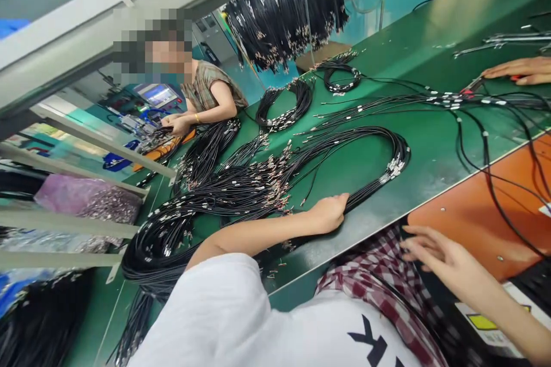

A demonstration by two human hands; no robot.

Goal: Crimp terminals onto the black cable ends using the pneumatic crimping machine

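My left hand point(330, 213) lies at the near edge of the green table point(430, 155), its fingers curled over a looped bundle of black cables point(379, 175) with metal end terminals. My right hand point(433, 255) hovers below the table edge over a red-and-white plaid cloth point(379, 281) on my lap, fingers spread and holding nothing. More black cable bundles point(232, 189) are heaped to the left of my left hand.
A co-worker point(206, 97) sits at the far side handling cables. Another person's hand point(520, 69) rests at the upper right by loose wires. Cables hang from a rack point(284, 11) above. An orange surface point(482, 212) adjoins the table at right.
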